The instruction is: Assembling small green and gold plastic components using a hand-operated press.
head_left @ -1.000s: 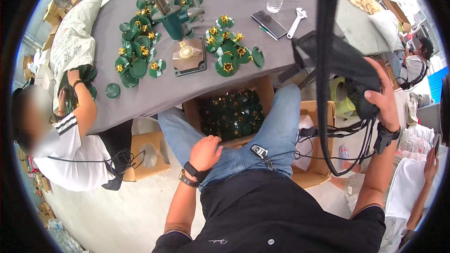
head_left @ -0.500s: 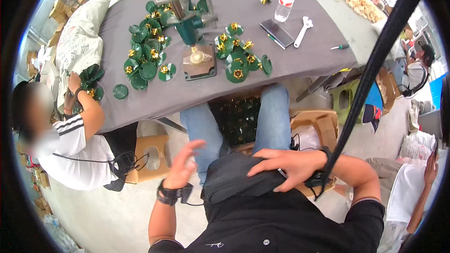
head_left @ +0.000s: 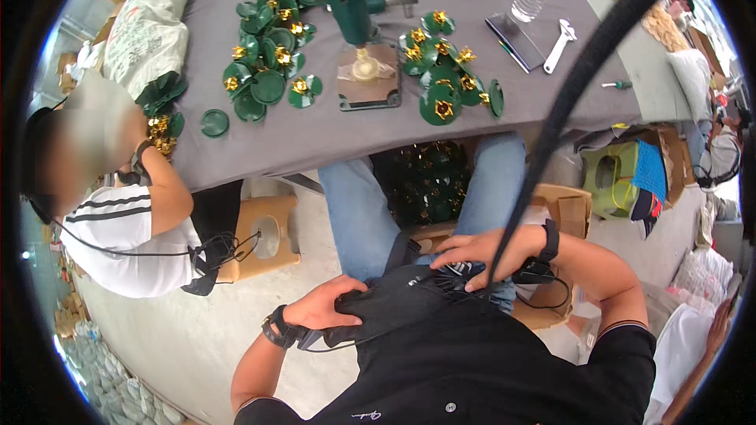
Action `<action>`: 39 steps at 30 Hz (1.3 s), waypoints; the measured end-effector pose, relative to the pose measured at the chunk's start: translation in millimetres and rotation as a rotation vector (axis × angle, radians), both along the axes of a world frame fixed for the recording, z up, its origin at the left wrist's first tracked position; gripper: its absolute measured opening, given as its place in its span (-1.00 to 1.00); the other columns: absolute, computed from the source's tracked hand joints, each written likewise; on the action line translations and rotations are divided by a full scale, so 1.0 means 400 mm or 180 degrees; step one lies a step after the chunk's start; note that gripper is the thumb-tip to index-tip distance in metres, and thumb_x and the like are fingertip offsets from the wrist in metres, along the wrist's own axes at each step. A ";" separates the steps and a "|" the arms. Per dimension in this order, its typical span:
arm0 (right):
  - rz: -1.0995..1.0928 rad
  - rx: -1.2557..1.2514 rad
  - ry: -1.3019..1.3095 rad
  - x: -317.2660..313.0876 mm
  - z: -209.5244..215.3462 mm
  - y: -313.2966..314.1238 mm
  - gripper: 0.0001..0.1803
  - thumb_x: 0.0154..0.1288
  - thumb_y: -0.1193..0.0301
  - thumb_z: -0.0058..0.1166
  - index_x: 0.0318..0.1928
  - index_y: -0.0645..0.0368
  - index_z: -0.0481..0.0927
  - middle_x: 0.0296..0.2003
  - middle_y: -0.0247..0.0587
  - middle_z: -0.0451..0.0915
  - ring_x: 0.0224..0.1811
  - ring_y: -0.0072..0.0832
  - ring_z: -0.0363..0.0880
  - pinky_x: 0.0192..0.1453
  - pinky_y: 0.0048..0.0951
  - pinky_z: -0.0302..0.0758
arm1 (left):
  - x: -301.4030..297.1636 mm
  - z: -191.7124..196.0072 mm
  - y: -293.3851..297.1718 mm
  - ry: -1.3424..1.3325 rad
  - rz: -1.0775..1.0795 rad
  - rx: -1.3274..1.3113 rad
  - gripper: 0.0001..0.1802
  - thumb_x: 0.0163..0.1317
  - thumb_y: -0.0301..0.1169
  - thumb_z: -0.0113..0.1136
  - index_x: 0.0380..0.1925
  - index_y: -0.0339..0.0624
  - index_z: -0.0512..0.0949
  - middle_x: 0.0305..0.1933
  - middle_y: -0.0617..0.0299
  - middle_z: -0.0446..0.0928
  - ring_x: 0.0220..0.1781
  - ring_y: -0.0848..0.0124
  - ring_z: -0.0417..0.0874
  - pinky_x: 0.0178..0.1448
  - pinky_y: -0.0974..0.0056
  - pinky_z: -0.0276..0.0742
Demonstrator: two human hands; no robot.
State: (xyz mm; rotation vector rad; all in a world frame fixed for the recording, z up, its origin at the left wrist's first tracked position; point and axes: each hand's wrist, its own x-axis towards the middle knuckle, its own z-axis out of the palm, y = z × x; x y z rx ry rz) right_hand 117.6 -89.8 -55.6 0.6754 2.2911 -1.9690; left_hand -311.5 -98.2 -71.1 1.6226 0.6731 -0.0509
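Head view: the bag already lies on the lap below the surface's near edge, left hand clamping fingers on it; whether the right hand grips too, I can't tell. Green discs lie untouched by either.

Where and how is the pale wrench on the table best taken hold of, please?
I would take the wrench around the middle of its slim handle, coming from the right side: it lies flat, wide head pointing away from the person, handle toward them, and the dark flat device lies close on its left.
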 end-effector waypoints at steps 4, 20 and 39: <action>-0.0339 0.0391 0.0526 -0.055 -0.156 0.047 -0.36 0.44 0.24 0.33 0.44 0.18 0.51 0.42 0.13 0.47 0.48 0.08 0.46 0.55 -0.08 0.45 | -0.069 -0.013 -0.008 0.0042 -0.0222 -0.0170 -0.31 0.19 -0.28 0.66 0.28 -0.14 0.56 0.17 0.17 0.57 0.20 0.27 0.60 0.22 0.18 0.55; -0.1167 0.1034 0.0025 -0.135 -0.001 0.250 -0.53 0.41 0.39 0.24 0.30 0.21 0.63 0.11 0.01 0.70 0.14 -0.08 0.72 0.22 -0.17 0.66 | -0.033 -0.023 0.015 0.0132 0.0767 0.0609 -0.24 0.17 -0.09 0.67 0.26 -0.27 0.58 0.11 0.02 0.67 0.11 0.07 0.72 0.20 0.05 0.62; -0.3523 0.1777 0.1438 -0.013 0.610 0.848 -0.66 0.66 0.08 0.09 0.12 0.06 0.63 0.05 -0.25 0.65 0.07 -0.43 0.63 0.10 -0.35 0.64 | 0.212 -0.087 0.785 -0.0046 0.3146 0.3046 -0.66 0.20 -0.40 0.60 -0.09 -0.38 0.76 -0.30 0.16 0.62 -0.40 0.41 0.59 -0.24 0.26 0.57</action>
